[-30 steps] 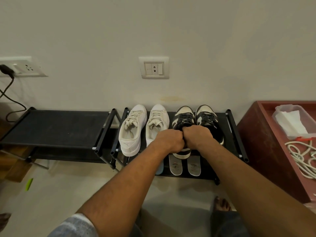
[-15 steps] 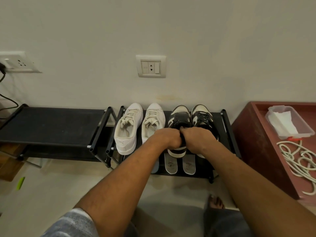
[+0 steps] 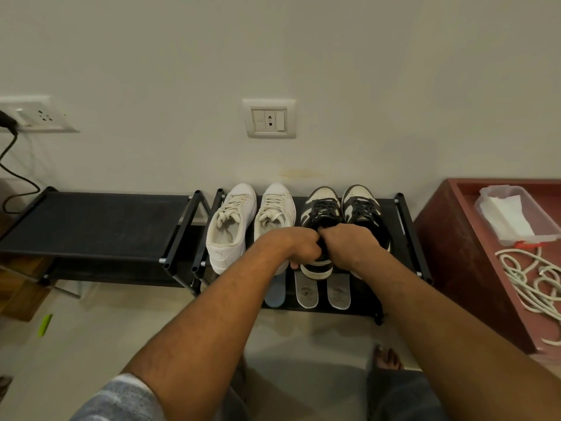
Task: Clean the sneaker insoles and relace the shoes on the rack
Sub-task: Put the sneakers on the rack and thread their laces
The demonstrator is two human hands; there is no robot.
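Note:
Two pairs of sneakers stand on the black shoe rack point(image 3: 406, 226): a white pair point(image 3: 230, 226) on the left and a black-and-white pair on the right. My left hand point(image 3: 293, 244) and my right hand point(image 3: 349, 243) meet over the opening of the left black-and-white sneaker point(image 3: 318, 208), fingers curled round its collar and black laces. The other black-and-white sneaker point(image 3: 361, 205) is partly hidden behind my right hand. On the lower shelf lie two grey insoles point(image 3: 306, 291) and a blue insole point(image 3: 275, 294).
A second black rack point(image 3: 91, 226) stands to the left. A red wooden box point(image 3: 449, 253) on the right holds a clear tub with white cloth point(image 3: 510, 217) and loose white laces point(image 3: 534, 281). My bare foot point(image 3: 388, 358) rests on the floor. A green object point(image 3: 45, 325) lies lower left.
My hands stay clenched on the same black-and-white sneaker, shifting only slightly. The camera view has wobbled a little.

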